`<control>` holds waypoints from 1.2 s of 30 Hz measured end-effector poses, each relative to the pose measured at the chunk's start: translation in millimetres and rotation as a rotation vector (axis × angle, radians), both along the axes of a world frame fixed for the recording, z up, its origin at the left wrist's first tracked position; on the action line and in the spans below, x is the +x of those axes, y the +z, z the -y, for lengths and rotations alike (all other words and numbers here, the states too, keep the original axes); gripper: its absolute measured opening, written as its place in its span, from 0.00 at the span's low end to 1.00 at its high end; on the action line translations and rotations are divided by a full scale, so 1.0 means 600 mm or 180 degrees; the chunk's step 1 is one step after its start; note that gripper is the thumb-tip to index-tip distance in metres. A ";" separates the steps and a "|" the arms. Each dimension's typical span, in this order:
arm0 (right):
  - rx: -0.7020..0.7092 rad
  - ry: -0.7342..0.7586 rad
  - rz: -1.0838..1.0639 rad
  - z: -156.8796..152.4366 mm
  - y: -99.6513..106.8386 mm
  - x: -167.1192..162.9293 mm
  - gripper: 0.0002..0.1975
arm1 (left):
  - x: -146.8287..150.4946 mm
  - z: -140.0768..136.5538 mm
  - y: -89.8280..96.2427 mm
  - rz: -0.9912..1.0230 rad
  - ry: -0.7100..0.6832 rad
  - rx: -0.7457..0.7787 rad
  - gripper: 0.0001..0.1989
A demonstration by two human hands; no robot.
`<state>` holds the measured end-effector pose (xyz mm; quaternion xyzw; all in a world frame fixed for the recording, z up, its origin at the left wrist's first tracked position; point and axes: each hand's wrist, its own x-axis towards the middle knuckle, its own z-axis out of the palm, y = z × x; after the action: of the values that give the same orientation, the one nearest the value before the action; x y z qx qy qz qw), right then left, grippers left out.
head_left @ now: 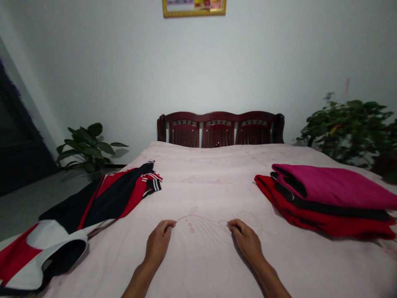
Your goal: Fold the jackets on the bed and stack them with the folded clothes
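My left hand (159,243) is just over the pale pink bedsheet (198,265), its thumb and forefinger pressed together and the other fingers curled. Opposite it, my right hand (246,241) is bent inward in the same closed pose. No lifted cloth shows at either set of fingertips, and whether they touch the sheet I cannot tell. Between the hands runs the sheet's faint flower pattern. To the left lies a navy, red and white jacket (116,196), spread lengthwise. A pile at the right has a folded magenta garment (338,186) over a black one and a red one (322,223).
A dark red wooden headboard (218,128) stands against the white wall at the far end of the bed. Leafy plants flank it, one at the left (89,147) and a bigger one at the right (350,130). A gold-framed picture (194,14) hangs above.
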<state>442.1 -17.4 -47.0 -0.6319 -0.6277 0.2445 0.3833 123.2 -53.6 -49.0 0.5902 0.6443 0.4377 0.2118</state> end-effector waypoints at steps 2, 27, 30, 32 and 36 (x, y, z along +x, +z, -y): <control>-0.0008 0.0005 0.0018 -0.001 -0.001 0.000 0.13 | 0.000 0.000 -0.001 -0.0002 0.0000 -0.0018 0.15; 0.0052 0.0004 -0.0092 -0.007 -0.008 0.003 0.12 | 0.001 -0.004 -0.010 0.0051 0.0033 0.0123 0.14; 0.0010 -0.0016 -0.0052 -0.006 -0.008 0.003 0.13 | -0.006 -0.008 -0.014 0.0094 0.0017 0.0341 0.16; -0.0031 -0.0020 -0.0001 -0.006 -0.008 0.004 0.14 | -0.022 -0.011 -0.007 -0.0179 0.0087 0.0557 0.18; -0.0041 0.0009 0.0065 -0.008 -0.010 0.005 0.15 | -0.087 -0.008 0.031 -0.1533 0.1063 0.0576 0.22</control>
<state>445.0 -12.5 -53.3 -0.6360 -0.6309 0.2426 0.3724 70.9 -48.6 -30.5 0.5794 0.7225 0.3696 -0.0753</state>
